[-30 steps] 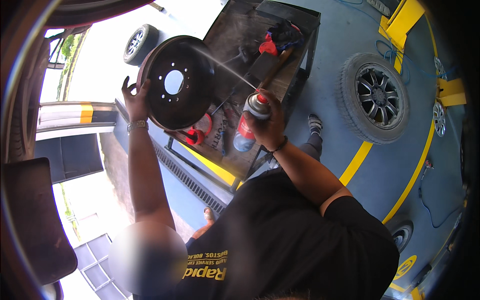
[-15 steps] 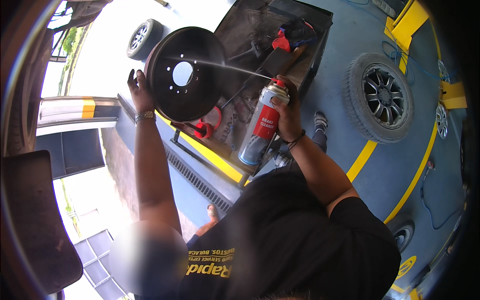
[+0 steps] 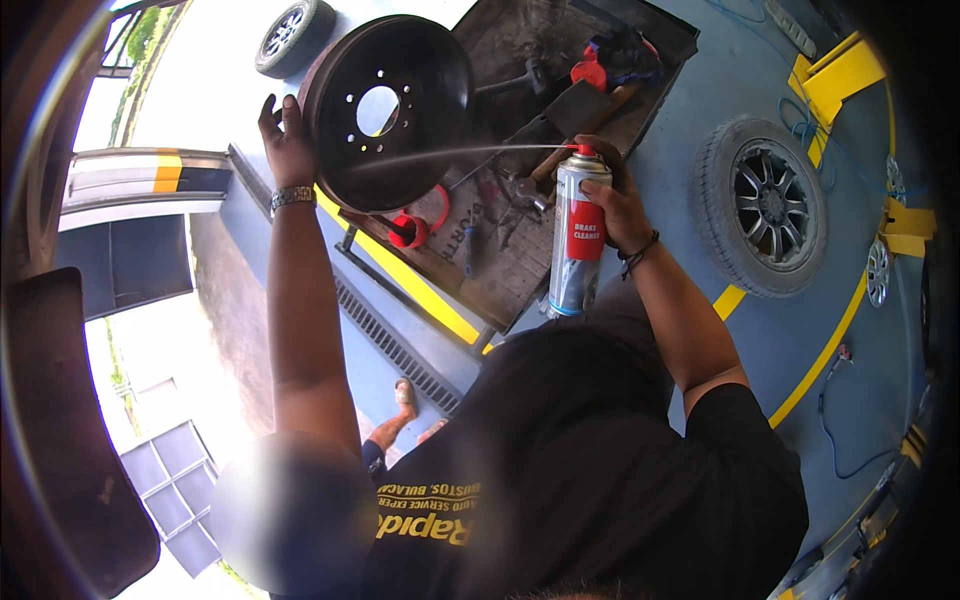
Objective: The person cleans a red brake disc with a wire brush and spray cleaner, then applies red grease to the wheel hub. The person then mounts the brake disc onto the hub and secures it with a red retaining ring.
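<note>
I've the right hand [image 3: 622, 208] clasped round the spray can [image 3: 576, 285], spraying across the drum [image 3: 428, 70] at the cart [image 3: 512, 288]'s left edge; left hand [image 3: 289, 152] at its rim, grip I can't tell.

The dark, round metal drum [image 3: 425, 118] is tipped up, its hollow side showing, small holes ringing a large central opening. It overlaps the desk [image 3: 505, 285] in view. Well apart, the silver spray can [image 3: 577, 240], with a red label and red nozzle [image 3: 585, 149], stands nearly upright, its thin, pale jet [image 3: 480, 150] crossing the drum's lower inside.
</note>
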A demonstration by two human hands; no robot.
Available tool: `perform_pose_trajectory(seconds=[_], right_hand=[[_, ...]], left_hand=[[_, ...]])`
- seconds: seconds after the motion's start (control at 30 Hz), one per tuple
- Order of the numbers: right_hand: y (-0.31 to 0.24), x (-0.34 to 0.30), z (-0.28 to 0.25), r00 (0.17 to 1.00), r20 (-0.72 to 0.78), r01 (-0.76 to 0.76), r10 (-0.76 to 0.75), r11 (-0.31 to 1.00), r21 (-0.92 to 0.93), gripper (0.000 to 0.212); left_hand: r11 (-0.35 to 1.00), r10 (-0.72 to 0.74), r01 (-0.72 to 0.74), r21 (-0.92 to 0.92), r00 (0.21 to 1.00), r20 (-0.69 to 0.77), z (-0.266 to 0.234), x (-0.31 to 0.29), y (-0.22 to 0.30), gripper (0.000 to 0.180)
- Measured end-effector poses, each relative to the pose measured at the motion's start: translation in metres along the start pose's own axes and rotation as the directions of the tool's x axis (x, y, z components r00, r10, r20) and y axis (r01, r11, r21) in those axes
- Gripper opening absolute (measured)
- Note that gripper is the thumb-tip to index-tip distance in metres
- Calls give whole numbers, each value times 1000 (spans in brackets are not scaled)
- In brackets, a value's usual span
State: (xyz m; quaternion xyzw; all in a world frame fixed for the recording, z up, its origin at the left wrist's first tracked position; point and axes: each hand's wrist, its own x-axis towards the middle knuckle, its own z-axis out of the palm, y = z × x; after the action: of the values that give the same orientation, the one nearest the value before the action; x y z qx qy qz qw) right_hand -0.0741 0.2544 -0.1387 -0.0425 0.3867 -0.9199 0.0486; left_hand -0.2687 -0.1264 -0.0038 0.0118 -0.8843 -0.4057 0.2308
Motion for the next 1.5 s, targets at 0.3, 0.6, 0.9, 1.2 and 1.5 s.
perform_pose_trajectory(seconds=[0.3, 0.6, 0.9, 1.2, 1.5], right_hand=[[-13, 6, 1, 993, 77, 111, -91, 940, -322, 59], [-48, 5, -20, 964, 25, 209, -263, 702, -680, 74], [-127, 166, -67, 759, 269, 476, -593, 224, -850, 82], [-153, 251, -101, 751, 288, 510, -595, 244, -824, 81], [-171, 228, -107, 698, 400, 587, -594, 154, -794, 65]], left_hand=[[996, 11, -7, 84, 999, -51, 3, -4, 3, 74], [983, 124, -116, 140, 991, -54, 4, -9, 2, 81], [954, 182, -201, 225, 978, 100, 25, -55, 63, 112], [874, 281, -266, 406, 959, 24, 52, -146, 113, 114], [792, 490, -447, 415, 872, 5, 99, -196, 147, 105]])
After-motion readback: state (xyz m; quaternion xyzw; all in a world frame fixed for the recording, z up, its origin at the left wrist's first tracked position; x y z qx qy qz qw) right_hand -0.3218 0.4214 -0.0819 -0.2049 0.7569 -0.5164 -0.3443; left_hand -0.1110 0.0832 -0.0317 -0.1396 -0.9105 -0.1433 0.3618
